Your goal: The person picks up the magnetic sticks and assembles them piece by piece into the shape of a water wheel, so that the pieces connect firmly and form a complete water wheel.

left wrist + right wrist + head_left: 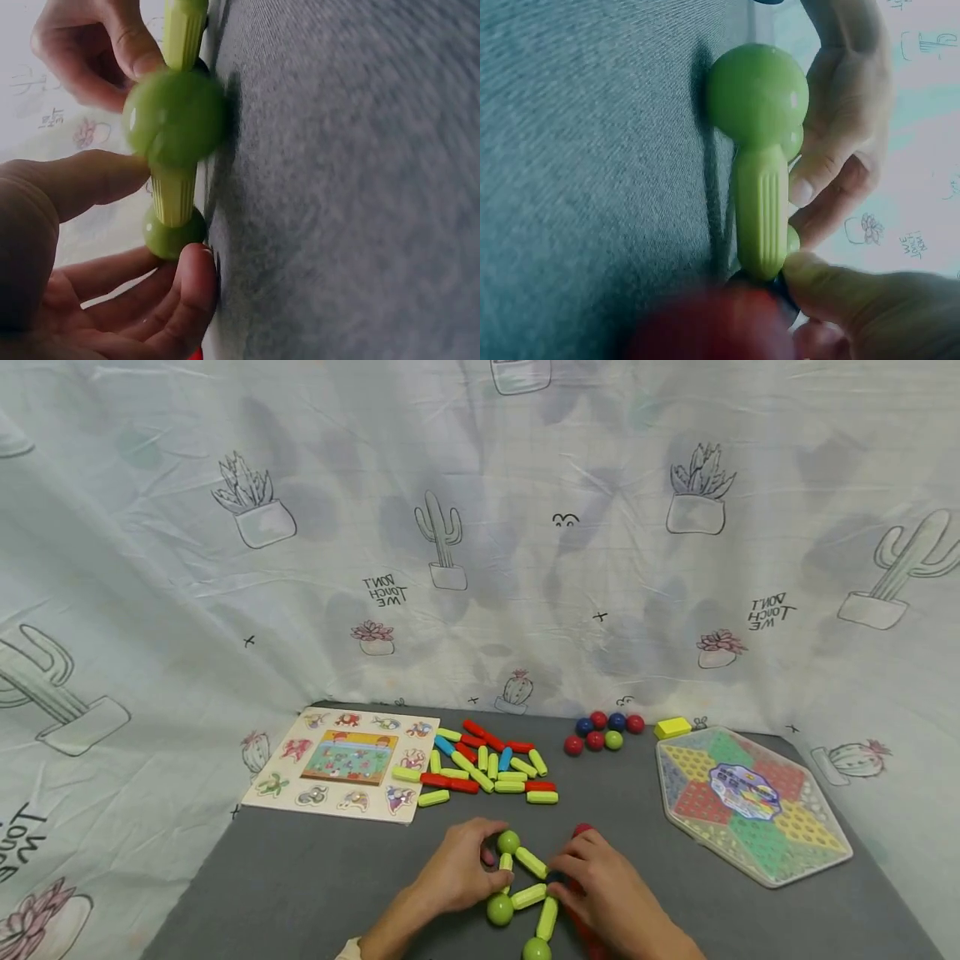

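Note:
A frame of green balls [500,910] and yellow-green magnetic sticks [529,896] lies on the grey table; several sticks meet at a dark blue ball [556,878]. My left hand [465,864] curls round its left side, the thumb touching a yellow-green stick [172,196] and the fingers by a far green ball [174,234]. With thumb and fingers my right hand [607,885] pinches the dark blue ball, mostly hidden. Beyond that hand a red ball [582,830] shows, and red pieces [588,935] lie partly under it.
Loose red, blue and yellow-green sticks [480,768] lie beyond the hands. Several balls [595,741] sit at the back beside a yellow block [672,727]. An animal puzzle board [281,802] is at left, a hexagonal game board [750,827] at right. A printed curtain [525,568] hangs behind.

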Available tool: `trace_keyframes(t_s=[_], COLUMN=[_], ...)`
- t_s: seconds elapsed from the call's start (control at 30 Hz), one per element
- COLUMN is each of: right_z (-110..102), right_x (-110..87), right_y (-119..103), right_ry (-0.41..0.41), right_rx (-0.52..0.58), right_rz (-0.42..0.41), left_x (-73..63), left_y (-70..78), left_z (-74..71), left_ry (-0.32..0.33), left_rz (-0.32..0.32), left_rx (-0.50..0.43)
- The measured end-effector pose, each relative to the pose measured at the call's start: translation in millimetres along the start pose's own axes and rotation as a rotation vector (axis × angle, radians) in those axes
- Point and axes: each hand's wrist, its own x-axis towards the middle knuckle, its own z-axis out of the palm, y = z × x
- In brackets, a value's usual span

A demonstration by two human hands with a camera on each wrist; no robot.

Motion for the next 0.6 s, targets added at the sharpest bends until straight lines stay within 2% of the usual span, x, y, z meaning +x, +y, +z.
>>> trace_keyframes(t_s=[0.13,0.23,0.33,0.47,0.6], right_z=[-5.4,-6.0,-3.8,0.3,2.6], right_x=[-2.6,-7.1,-13.3,-18.4,-20.2], right_y=[0.8,4.8,10.0,15.2,19.1], right_ry=[-0.026,0.005,0.057,0.099,0.118], right_rx=[-0.026,0.007,0.043,0.072,0.112], right_rz=[0.101,0.126,0.105,0.058,0.006], left_x=[-2.1,-2.1,0.3,2.9,4.6], left_y=[-2.5,-7.3,-15.9,-33.4,-53.2], left_z=[-0.7,-3.0,-8.5,-24.9,-48.4], left_ry=[0.008,-0.008,-0.069,-0.148,-0.156], left_rz=[-0.007,0.007,0.008,0.019,0.068], left_rx=[-0.028,-0.085,-0.184,-0.341,-0.498])
